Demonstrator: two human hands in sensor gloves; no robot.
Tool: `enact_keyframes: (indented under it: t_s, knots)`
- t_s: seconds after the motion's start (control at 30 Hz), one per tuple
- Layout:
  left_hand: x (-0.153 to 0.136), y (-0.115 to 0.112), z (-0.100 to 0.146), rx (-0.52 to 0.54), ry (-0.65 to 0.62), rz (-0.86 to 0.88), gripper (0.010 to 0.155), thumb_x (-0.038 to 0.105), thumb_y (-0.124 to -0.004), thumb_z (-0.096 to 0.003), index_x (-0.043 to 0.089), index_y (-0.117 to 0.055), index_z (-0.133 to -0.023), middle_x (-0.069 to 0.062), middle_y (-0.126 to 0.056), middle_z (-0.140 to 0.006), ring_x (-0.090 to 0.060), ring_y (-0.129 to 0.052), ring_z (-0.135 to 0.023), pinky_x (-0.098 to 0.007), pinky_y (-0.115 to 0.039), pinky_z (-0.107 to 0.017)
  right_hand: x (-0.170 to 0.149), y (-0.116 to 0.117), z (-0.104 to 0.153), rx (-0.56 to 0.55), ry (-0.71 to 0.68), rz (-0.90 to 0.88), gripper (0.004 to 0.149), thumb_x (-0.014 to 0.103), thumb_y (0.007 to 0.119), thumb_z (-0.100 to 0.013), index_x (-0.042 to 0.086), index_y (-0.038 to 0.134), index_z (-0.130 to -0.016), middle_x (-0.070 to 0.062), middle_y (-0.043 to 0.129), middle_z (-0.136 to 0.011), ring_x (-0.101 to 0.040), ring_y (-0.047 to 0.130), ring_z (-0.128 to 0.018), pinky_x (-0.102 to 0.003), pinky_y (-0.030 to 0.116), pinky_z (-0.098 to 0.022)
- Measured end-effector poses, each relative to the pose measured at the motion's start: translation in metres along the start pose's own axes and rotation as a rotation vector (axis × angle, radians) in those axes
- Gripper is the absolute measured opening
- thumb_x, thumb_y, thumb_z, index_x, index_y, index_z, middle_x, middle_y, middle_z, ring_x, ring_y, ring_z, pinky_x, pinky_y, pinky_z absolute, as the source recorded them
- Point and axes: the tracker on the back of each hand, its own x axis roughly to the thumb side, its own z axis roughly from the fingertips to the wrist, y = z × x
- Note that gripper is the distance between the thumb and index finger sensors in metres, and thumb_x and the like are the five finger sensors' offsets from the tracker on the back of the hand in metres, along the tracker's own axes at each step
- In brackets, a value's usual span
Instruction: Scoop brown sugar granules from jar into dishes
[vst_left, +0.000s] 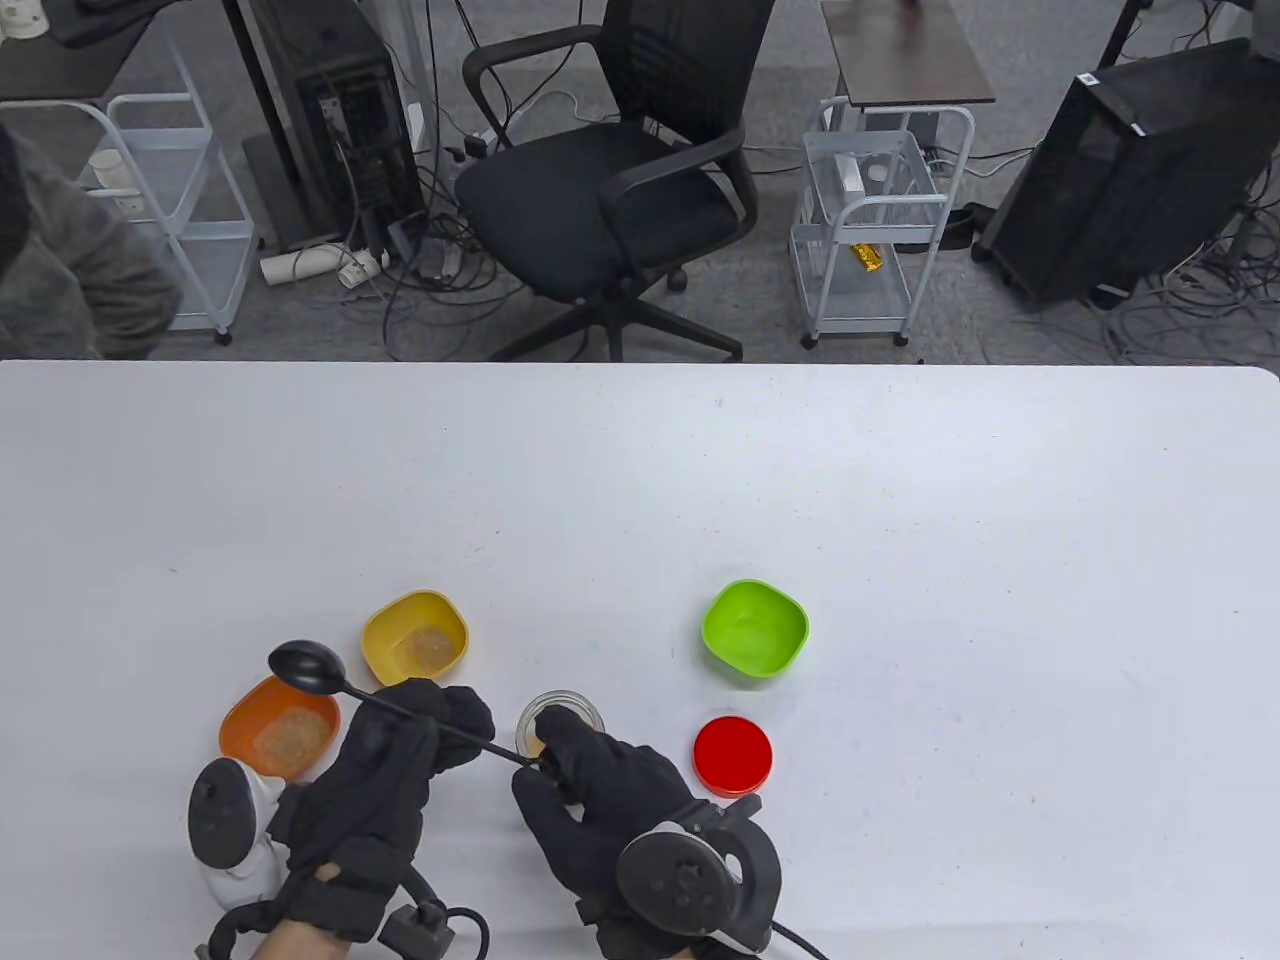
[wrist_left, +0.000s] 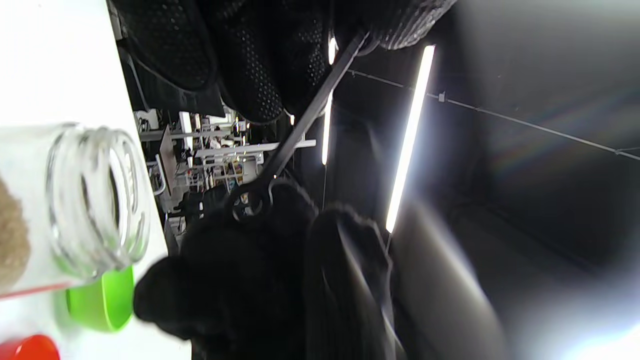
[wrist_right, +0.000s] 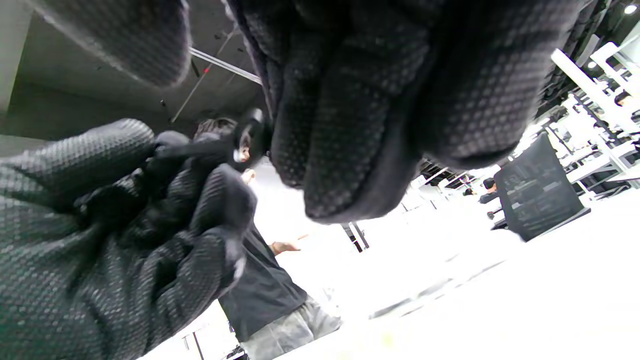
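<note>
1. In the lower left of the table view, the orange dish (vst_left: 279, 735) sits on the white table (vst_left: 900, 520) with a layer of brown sugar granules (vst_left: 290, 738) in it; the left hand's white tracker lies just below it.
2. Up and to the right of it, the yellow dish (vst_left: 415, 637) also holds a small patch of granules.
3. The black spoon (vst_left: 308, 665) has its bowl between these two dishes, above the orange dish's upper edge. Its thin handle slants down to the right toward the jar.
4. The left hand (vst_left: 385, 770), low in the frame, has its fingers curled round the middle of the spoon handle and grips it. The left wrist view shows the handle passing out from under those fingers, its ringed end by the other glove.
5. The glass jar (vst_left: 561, 722) stands open at lower centre, touching the right hand; in the left wrist view, at the left edge, sugar is visible inside it (wrist_left: 75, 200).
6. The right hand (vst_left: 600, 800) pinches the handle's end with curled fingertips, right over the jar's near side.
7. The red lid (vst_left: 733, 756) lies flat just right of the jar.
8. The green dish (vst_left: 755, 630) sits above the lid, right of centre.
</note>
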Motion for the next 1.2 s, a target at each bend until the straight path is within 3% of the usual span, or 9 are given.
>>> enact_keyframes:
  t_s: [0.23,0.47,0.67,0.8,0.97,1.1,1.2]
  knots:
    - [-0.003,0.005,0.000,0.017,0.009,0.033,0.047,0.044,-0.057,-0.0654,0.034,-0.050,-0.111,-0.003,-0.082,-0.092,-0.033,-0.094,-0.088,-0.059,-0.089,-0.060,-0.006,-0.003,0.002,0.000,0.030,-0.006,0.063,0.059,0.071,-0.054,0.012,0.083,-0.093,0.001,0.107,-0.069,-0.018,0.115,-0.044,-0.045,0.098,-0.046]
    - [-0.005,0.008,-0.002,0.007,0.024,0.014,0.050,0.046,-0.055,-0.0643,0.037,-0.048,-0.113,-0.003,-0.084,-0.084,-0.027,-0.104,-0.065,-0.046,-0.098,-0.043,-0.008,-0.004,0.003,0.005,0.050,-0.013,0.061,0.059,0.071,-0.054,0.013,0.083,-0.093,0.002,0.107,-0.068,-0.018,0.115,-0.043,-0.045,0.098,-0.045]
    - [-0.006,0.013,-0.001,0.071,0.063,-0.087,0.049,0.047,-0.064,-0.0646,0.025,-0.066,-0.108,0.000,-0.090,-0.073,-0.018,-0.104,-0.045,-0.035,-0.096,-0.033,-0.010,-0.005,0.003,0.008,0.066,-0.018,0.060,0.058,0.071,-0.054,0.013,0.084,-0.092,0.002,0.107,-0.067,-0.017,0.115,-0.043,-0.044,0.098,-0.045]
    - [-0.010,0.015,-0.001,0.077,0.114,-0.131,0.049,0.043,-0.066,-0.0681,0.014,-0.070,-0.107,-0.003,-0.088,-0.078,-0.019,-0.104,-0.049,-0.035,-0.096,-0.036,-0.011,-0.006,0.003,0.007,0.076,-0.023,0.060,0.058,0.071,-0.054,0.013,0.084,-0.092,0.002,0.107,-0.067,-0.017,0.115,-0.043,-0.044,0.098,-0.045]
    - [-0.012,0.016,-0.004,0.042,0.110,-0.136,0.048,0.036,-0.065,-0.0685,0.012,-0.065,-0.110,-0.007,-0.082,-0.086,-0.026,-0.100,-0.063,-0.042,-0.093,-0.046,-0.016,-0.008,0.003,-0.001,0.100,-0.029,0.060,0.058,0.071,-0.054,0.014,0.083,-0.093,0.002,0.107,-0.068,-0.018,0.115,-0.044,-0.045,0.097,-0.046]
    - [-0.013,0.017,-0.003,0.030,0.119,-0.158,0.047,0.039,-0.060,-0.0679,0.031,-0.055,-0.114,-0.007,-0.079,-0.094,-0.034,-0.096,-0.083,-0.055,-0.093,-0.053,-0.017,-0.009,0.003,-0.001,0.106,-0.031,0.059,0.057,0.071,-0.054,0.015,0.081,-0.094,0.003,0.106,-0.070,-0.019,0.113,-0.046,-0.045,0.095,-0.048]
    - [-0.013,0.016,-0.004,0.029,0.114,-0.151,0.049,0.041,-0.059,-0.0672,0.036,-0.050,-0.115,-0.007,-0.084,-0.093,-0.034,-0.101,-0.080,-0.055,-0.095,-0.050,-0.017,-0.009,0.003,-0.007,0.111,-0.028,0.058,0.057,0.071,-0.054,0.016,0.080,-0.095,0.003,0.104,-0.071,-0.019,0.113,-0.047,-0.046,0.094,-0.049]
